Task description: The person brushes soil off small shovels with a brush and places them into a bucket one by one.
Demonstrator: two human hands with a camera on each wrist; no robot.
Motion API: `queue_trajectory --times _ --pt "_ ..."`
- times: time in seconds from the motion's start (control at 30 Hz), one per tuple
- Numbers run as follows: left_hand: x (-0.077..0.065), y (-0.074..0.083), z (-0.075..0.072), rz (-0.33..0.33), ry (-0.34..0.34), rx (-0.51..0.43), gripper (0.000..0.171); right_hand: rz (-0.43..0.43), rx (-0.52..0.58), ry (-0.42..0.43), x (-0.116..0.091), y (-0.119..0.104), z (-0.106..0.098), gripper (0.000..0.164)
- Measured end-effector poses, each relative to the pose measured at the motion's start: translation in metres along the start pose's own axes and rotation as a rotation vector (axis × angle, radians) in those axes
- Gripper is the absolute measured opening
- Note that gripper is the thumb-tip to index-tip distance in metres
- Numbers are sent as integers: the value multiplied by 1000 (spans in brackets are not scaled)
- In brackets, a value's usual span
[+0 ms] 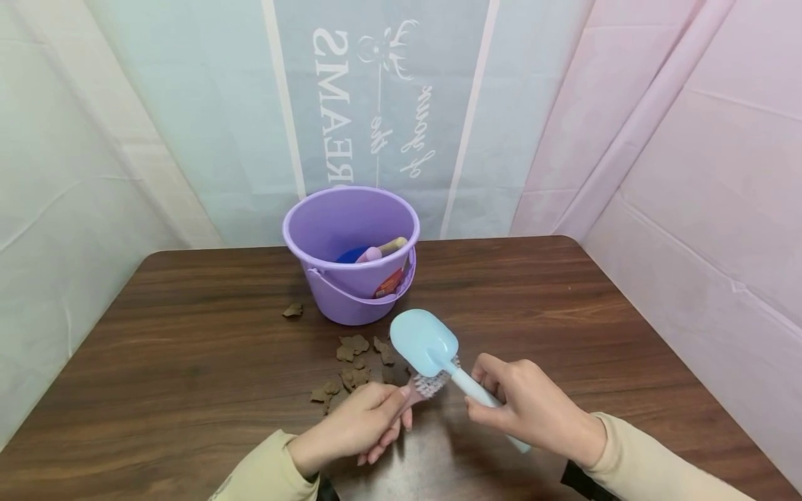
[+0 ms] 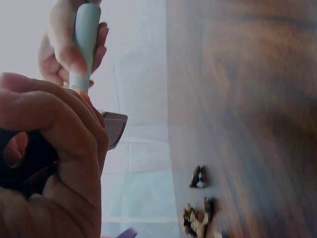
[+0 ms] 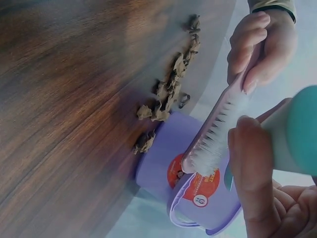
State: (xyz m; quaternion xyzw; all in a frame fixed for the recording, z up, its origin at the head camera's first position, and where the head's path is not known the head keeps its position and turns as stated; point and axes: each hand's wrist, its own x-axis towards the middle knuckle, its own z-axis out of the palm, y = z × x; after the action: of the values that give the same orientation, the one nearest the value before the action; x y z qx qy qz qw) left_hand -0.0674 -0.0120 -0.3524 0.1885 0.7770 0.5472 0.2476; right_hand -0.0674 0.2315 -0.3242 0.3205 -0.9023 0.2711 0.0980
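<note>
A pink brush (image 3: 213,129) with white bristles is gripped by its handle in my left hand (image 1: 366,421), its bristles facing up toward the shovel. My right hand (image 1: 532,400) pinches the pale handle of a light blue toy shovel (image 1: 421,337) between thumb and fingers. In the head view the shovel's blade tilts up to the left and overlaps the brush head. Both tools are held over the near middle of the table. Dry brown leaf pieces (image 1: 356,379) lie scattered just beyond my left hand.
A purple bucket (image 1: 332,299) with a hanging handle stands upright at the back of the wooden table (image 1: 188,362). Inside it are a blue item (image 1: 351,255), a pink handle end (image 1: 371,254) and a yellowish one (image 1: 393,245). One leaf (image 1: 292,310) lies left of it. Curtains enclose the table.
</note>
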Motion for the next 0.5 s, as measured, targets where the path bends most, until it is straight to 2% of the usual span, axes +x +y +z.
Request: queue_trajectory --times 0.27,0.5 --pt "2 1 3 6 -2 -9 47 4 -3 0 -2 2 1 22" --pt "5 -1 -15 -13 62 -4 47 -1 -8 20 -9 3 1 25"
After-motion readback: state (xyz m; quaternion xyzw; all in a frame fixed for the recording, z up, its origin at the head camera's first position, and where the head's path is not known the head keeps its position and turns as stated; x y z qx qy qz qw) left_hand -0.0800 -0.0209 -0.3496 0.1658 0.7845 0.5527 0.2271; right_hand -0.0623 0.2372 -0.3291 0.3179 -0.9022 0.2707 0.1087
